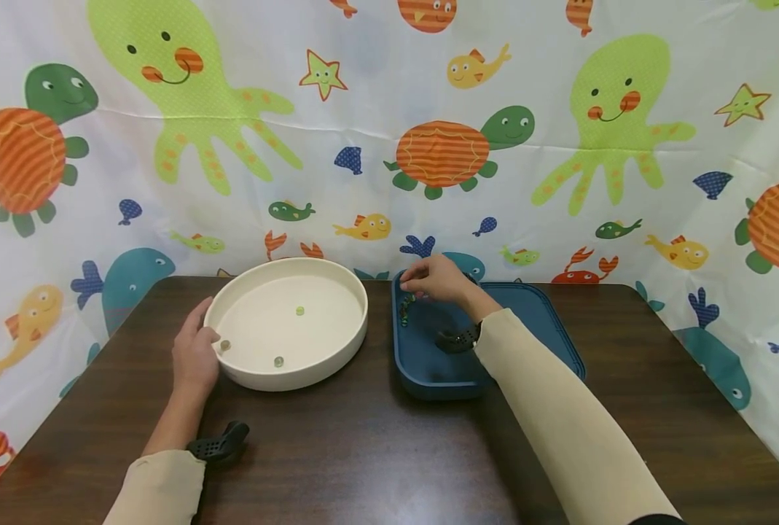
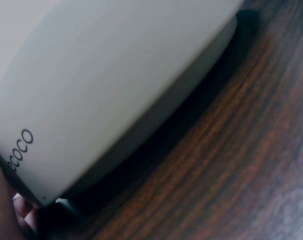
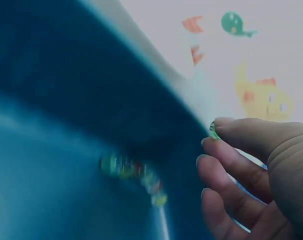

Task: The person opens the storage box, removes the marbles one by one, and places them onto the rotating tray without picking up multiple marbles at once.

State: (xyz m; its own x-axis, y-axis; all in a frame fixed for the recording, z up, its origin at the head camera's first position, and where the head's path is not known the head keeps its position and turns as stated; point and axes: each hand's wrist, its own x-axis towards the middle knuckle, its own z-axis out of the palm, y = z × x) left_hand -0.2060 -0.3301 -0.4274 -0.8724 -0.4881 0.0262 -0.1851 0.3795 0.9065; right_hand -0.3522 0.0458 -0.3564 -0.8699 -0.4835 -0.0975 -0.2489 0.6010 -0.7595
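My left hand [image 1: 194, 350] grips the left side of a round cream tray [image 1: 300, 375], thumb over the rim and fingers against the outer wall. Inside the tray lie a yellow-green marble [image 1: 300, 310], a clear greenish marble [image 1: 279, 361] and a brownish marble [image 1: 225, 345] close to my thumb. Over the back left corner of a blue rectangular tray [image 1: 435, 390] is my right hand [image 1: 438, 279]. Between its thumb and forefinger it pinches a green glass marble [image 3: 214, 131], clear in the right wrist view. Several coloured marbles [image 3: 124, 167] line the blue tray's left wall below.
Both trays stand side by side on a dark wooden table [image 1: 337, 452], a narrow gap between them. Behind the table hangs a white curtain [image 1: 376, 95] printed with sea animals. My right forearm crosses over the blue tray's near right side.
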